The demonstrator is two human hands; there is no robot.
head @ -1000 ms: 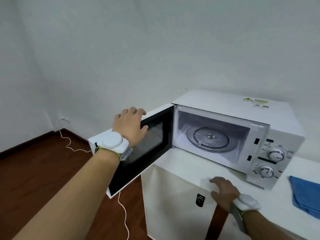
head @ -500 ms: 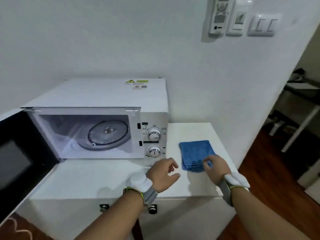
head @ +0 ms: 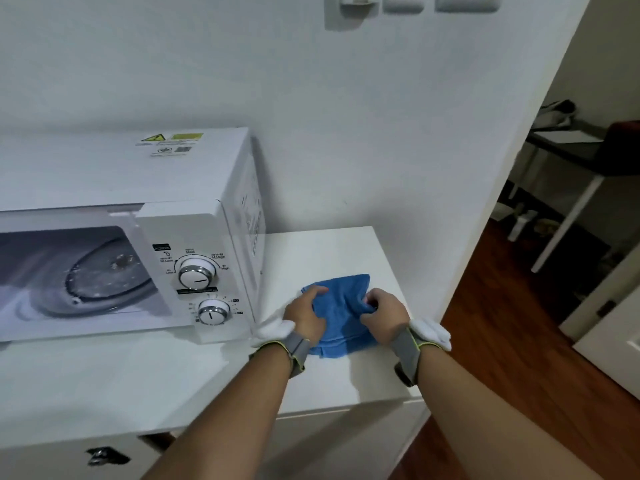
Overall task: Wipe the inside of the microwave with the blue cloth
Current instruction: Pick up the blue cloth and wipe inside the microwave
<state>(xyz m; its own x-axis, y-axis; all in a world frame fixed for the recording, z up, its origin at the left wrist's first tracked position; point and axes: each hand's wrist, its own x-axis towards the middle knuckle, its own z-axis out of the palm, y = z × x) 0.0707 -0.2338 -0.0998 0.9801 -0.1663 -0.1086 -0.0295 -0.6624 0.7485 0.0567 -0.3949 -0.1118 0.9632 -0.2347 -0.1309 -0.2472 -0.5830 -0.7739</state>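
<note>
White counter (head: 207, 375): rumpled blue cloth (head: 343, 299) gripped by left hand (head: 306, 315), right hand (head: 384, 315)

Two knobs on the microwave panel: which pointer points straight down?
The lower knob, the smaller one: its mark points straight down. The upper knob's mark points right, roughly horizontal.

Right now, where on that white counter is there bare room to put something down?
The widest bare stretch of the counter lies in front of the microwave, left of the left hand. A smaller strip sits behind the blue cloth, between the microwave's side and the wall. The right end is crowded: both hands, the right hand included, are on the cloth.
</note>
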